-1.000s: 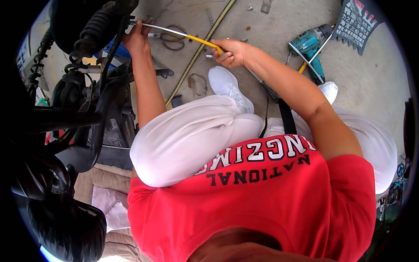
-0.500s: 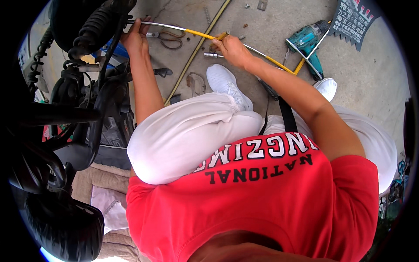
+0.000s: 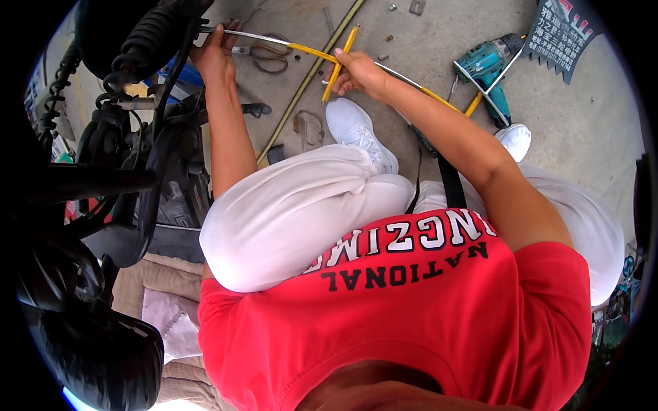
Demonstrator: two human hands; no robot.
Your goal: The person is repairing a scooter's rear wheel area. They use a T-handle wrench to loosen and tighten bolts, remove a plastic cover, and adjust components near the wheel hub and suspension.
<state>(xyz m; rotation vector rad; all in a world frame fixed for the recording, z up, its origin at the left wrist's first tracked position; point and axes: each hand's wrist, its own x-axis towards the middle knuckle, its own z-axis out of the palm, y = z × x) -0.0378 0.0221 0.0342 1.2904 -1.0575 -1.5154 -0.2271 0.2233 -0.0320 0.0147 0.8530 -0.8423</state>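
Observation:
A T-handle socket wrench (image 3: 310, 51) with yellow grips and a silver shaft reaches from the dark vehicle parts on the left toward the middle. My left hand (image 3: 214, 58) is closed around the shaft near its far left end, where the tip is hidden among those parts. At the other end, my right hand (image 3: 362, 72) grips the crossbar where it meets the shaft; the bar slants across the fingers. Black vehicle parts (image 3: 140, 58) with a ribbed coil stand right beside my left hand.
Scissors (image 3: 267, 65) lie behind the shaft. A long thin rod (image 3: 291, 109) crosses the concrete floor. To the right are a teal cordless drill (image 3: 480, 61), a second yellow and silver tool (image 3: 439, 97) and a dark printed flap (image 3: 558, 38). Small metal bits are scattered at the far side.
The wrench's crossbar has turned and now slants lengthwise across my right hand. My right-hand fingers have shifted around it. My left hand stays at the shaft.

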